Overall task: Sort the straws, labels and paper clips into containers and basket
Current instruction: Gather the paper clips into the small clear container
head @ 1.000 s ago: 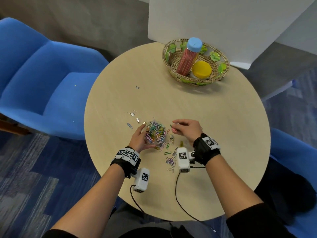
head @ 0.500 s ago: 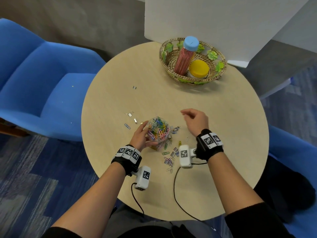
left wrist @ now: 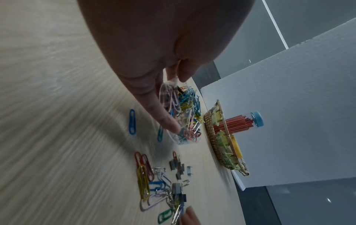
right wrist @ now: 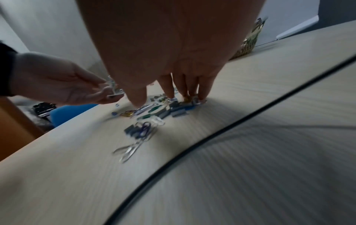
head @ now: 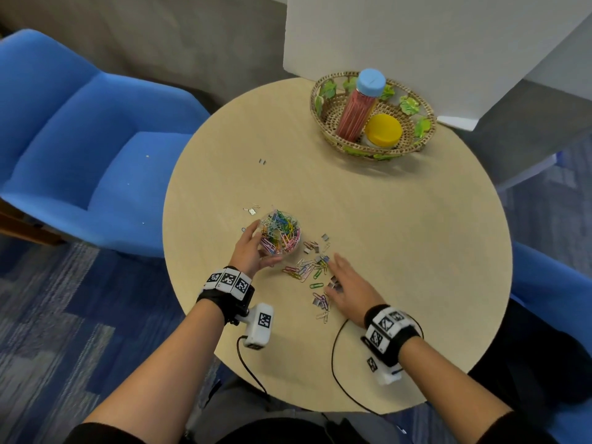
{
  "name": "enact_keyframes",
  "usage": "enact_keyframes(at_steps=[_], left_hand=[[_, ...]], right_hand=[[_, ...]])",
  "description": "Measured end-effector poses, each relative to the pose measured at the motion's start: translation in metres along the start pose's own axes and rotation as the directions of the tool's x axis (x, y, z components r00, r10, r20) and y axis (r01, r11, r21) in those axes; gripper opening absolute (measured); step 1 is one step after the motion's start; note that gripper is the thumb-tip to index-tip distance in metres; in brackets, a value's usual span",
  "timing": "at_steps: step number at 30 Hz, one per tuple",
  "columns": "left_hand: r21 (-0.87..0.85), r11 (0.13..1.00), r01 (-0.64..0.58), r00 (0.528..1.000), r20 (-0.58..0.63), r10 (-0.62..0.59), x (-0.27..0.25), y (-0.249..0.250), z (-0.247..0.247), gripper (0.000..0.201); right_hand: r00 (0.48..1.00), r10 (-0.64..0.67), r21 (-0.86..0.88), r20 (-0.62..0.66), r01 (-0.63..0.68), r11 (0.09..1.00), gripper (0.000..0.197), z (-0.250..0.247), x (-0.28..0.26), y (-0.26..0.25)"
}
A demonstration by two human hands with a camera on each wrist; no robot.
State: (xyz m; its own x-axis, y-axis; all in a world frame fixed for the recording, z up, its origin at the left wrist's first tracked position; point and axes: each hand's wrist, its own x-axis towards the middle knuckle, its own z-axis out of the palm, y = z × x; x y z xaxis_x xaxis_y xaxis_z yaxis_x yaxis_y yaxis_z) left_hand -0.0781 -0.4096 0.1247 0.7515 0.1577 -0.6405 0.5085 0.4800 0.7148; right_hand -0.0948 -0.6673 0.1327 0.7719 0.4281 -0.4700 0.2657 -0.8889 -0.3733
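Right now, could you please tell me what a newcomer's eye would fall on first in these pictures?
Probably the clear container heaped with bright paper clips, near the round table's middle, gripped by the left hand. Next, the loose clips scattered just beside it, where the right hand reaches with spread fingers. At the far edge sits a woven basket holding a blue-capped tube of red straws and a yellow-lidded jar.

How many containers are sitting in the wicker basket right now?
2. A tall clear jar of straws with a blue lid leans at the basket's left side; a yellow-lidded container sits beside it, right. Nothing else seems hidden.
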Motion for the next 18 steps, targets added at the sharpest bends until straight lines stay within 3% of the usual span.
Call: enact_keyframes(at_steps=[3, 7, 10, 14, 18], left_hand=[[0.002, 1.0, -0.003, 1.0, -0.009, 0.003, -0.002, -0.002, -0.001, 0.043], [0.01, 1.0, 0.017, 1.0, -0.016, -0.016, -0.003, -0.008, 0.002, 0.042], [0.011, 1.0, 0.022, 1.0, -0.016, -0.022, -0.007, -0.008, 0.004, 0.041], [0.013, 0.999, 0.029, 0.999, -0.021, -0.029, -0.01, -0.007, 0.005, 0.041], [0.034, 0.999, 0.029, 0.999, -0.025, -0.028, -0.012, -0.006, 0.003, 0.041]], right_hand=[[0.999, -0.027, -0.082, 0.018, 0.029, 0.996, 0.086, 0.012, -0.02, -0.003], [0.992, 0.045, -0.157, -0.119, -0.063, 0.986, 0.098, 0.021, -0.025, -0.005], [0.972, 0.164, -0.01, -0.167, -0.168, 0.986, 0.102, 0.028, -0.024, -0.01], [0.963, 0.204, 0.188, -0.177, -0.17, 0.967, 0.09, 0.042, -0.016, -0.027], [0.946, 0.187, 0.305, -0.265, -0.102, 0.947, 0.054, 0.044, 0.001, -0.042]])
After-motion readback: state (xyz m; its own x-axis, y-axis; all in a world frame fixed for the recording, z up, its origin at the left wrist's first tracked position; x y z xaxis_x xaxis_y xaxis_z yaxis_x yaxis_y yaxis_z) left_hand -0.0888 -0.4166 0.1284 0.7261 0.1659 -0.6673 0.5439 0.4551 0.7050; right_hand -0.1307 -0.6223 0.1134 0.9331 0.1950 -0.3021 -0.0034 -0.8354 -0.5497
